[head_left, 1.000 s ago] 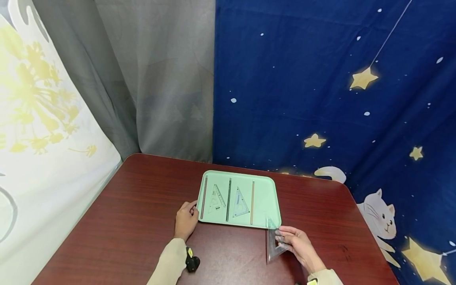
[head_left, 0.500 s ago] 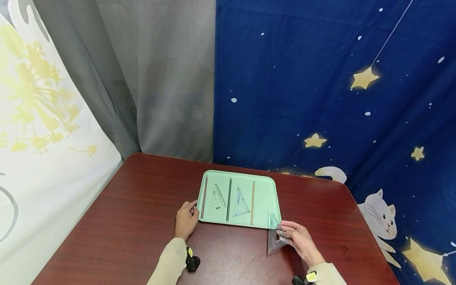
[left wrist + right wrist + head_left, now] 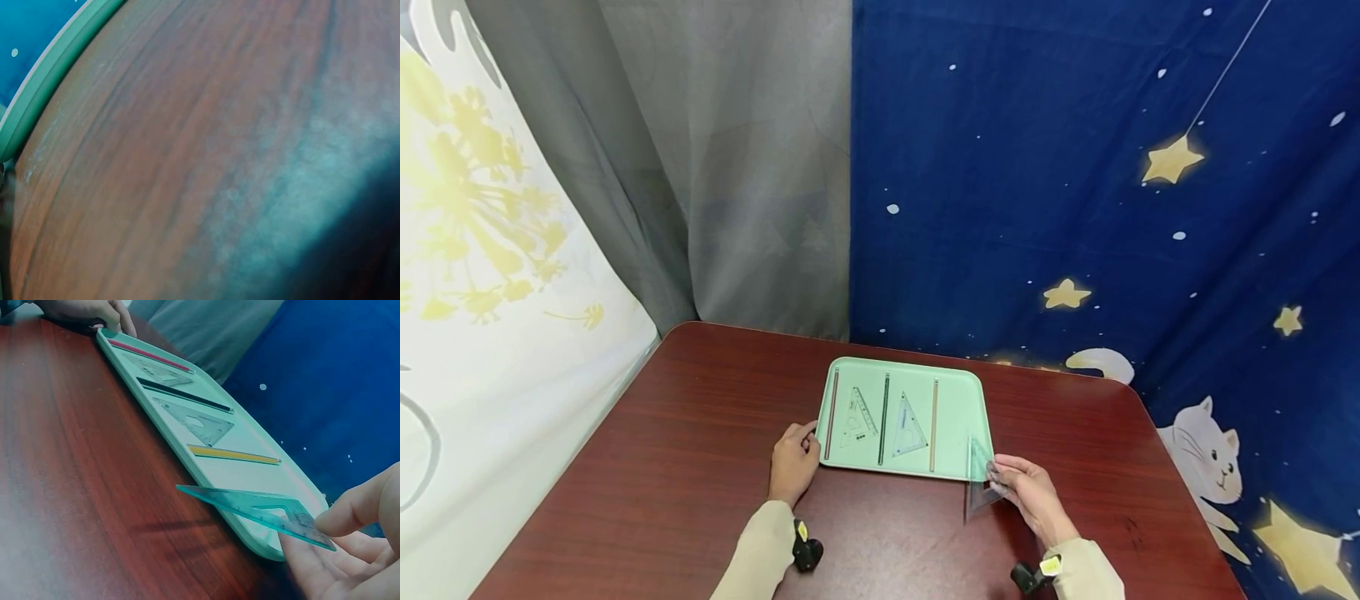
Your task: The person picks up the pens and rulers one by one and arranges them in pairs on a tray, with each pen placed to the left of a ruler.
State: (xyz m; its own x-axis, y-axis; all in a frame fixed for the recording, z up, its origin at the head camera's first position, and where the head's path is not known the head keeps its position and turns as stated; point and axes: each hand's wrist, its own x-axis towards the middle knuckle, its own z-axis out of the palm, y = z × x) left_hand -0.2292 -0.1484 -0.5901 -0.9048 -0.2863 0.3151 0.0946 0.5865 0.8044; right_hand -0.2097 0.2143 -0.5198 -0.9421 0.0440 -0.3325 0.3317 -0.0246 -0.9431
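Observation:
My right hand (image 3: 1030, 492) pinches a clear set square (image 3: 977, 475) by one side, thumb above and fingers below. In the right wrist view the set square (image 3: 262, 512) hangs tilted over the right end of the mint-green tray (image 3: 250, 540), partly past its near rim. My left hand (image 3: 793, 462) grips the tray (image 3: 958, 408) at its near left corner. On the tray, left to right, lie a red pencil (image 3: 832, 417), a clear set square (image 3: 859, 417), a black pencil (image 3: 883, 421), another set square (image 3: 908, 433) and a yellow pencil (image 3: 934, 429).
The tray lies on a reddish-brown wooden table (image 3: 700, 458), near its back edge. Behind it hang a grey curtain (image 3: 767, 167) and a blue star-patterned curtain (image 3: 1000, 167). A white printed cloth (image 3: 512, 333) hangs at the left. The left wrist view mostly shows tabletop (image 3: 156, 125).
My right hand has moved forward, away from me, bringing the set square further over the tray's near right corner. The left hand and the things on the tray stay put.

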